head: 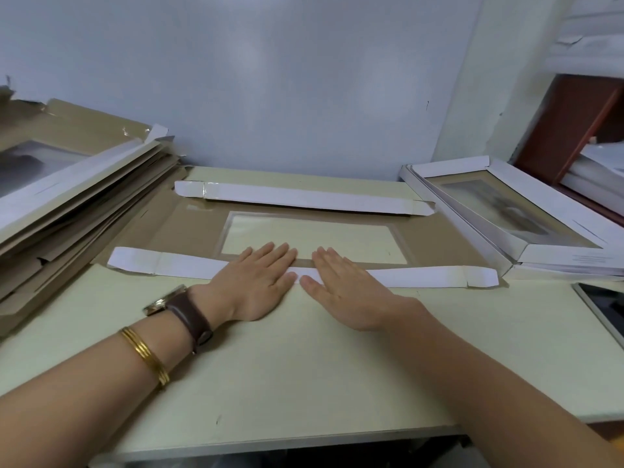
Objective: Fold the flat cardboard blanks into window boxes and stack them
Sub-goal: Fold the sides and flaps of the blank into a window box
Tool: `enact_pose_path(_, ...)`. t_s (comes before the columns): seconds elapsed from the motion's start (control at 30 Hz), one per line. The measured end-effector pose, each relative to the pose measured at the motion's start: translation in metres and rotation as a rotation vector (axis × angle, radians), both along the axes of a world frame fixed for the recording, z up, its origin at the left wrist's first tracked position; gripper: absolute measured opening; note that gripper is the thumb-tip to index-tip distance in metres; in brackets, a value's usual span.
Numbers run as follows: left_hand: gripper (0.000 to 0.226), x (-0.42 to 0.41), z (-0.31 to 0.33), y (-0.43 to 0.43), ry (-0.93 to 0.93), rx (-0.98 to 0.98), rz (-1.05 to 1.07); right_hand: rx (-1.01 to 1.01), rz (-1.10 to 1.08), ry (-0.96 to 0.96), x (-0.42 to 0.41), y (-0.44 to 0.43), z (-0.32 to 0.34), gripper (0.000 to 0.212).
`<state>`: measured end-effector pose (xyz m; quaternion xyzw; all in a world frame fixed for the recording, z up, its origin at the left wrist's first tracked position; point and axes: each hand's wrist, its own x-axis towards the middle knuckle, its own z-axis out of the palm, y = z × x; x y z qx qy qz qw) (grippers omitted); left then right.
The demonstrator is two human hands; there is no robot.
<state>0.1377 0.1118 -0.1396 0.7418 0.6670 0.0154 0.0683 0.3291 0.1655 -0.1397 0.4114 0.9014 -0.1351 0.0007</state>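
Note:
A flat brown cardboard blank [189, 228] with a clear window [314, 238] lies on the pale table [304, 376] in front of me. Its far long flap [304, 199] and near long flap [422, 276] are folded over, showing their white side. My left hand [260, 282] and my right hand [341, 288] lie side by side with straight fingers, pressing down flat on the middle of the near flap. A stack of folded white window boxes [526, 228] sits at the right. A pile of flat blanks [74, 184] lies at the left.
A blue-grey wall stands right behind the blank. A dark tablet or tray [604, 309] lies at the right table edge. A red-brown cabinet [567, 130] with paper stacks is at the far right. The table's front edge runs just below my forearms.

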Motion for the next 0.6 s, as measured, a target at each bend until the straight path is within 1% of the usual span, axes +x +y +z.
enact_pose_path(0.2,0.055,-0.044,0.0,-0.015,0.039,0.005,0.084,0.004,-0.065,-0.061,0.047,0.016,0.003,0.077)
enact_pose_path(0.3,0.055,-0.06,0.0,-0.021,0.048,0.007,0.115,0.006,-0.115,-0.045,0.071,0.023,0.005,0.074)
enact_pose_path(0.47,0.056,-0.079,0.002,-0.024,0.015,-0.024,0.158,-0.003,-0.225,-0.072,0.114,0.035,0.012,0.069)
enact_pose_path(0.6,0.056,-0.082,0.001,-0.024,0.0,-0.02,0.154,-0.035,-0.29,-0.074,0.138,0.04,0.015,0.066)
